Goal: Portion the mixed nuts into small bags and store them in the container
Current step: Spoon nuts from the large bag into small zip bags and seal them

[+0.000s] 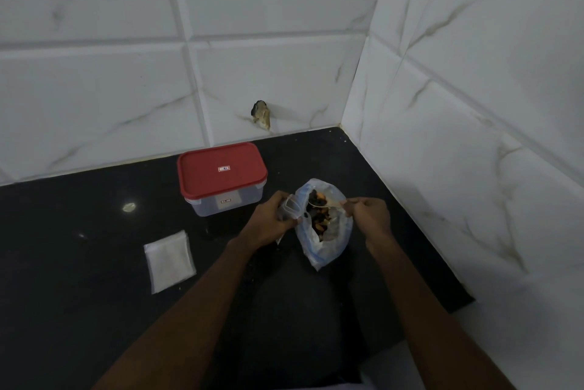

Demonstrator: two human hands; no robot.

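Right hand (366,216): fingers curled, pinching the handle end of a spoon (325,205), whose bowl carries a few mixed nuts (319,219) over the mouth of the large bag (328,250) directly beneath it. Left hand (271,219): fingers closed round a small bag (289,208), held just left of the spoon bowl, its mouth apparently toward it.

Handling, as judged: the nuts are loose, light and liable to roll off the spoon. Both bags are thin, soft film with no stiffness and are best taken at the rim to keep the mouth open.

Beyond the left hand stands the container (227,206), red lid (221,175) on. Lid and front wall each bear a small label; the writing is too small to read. Spare bags (170,260) lie flat on the dark counter (94,263), well left of both hands.
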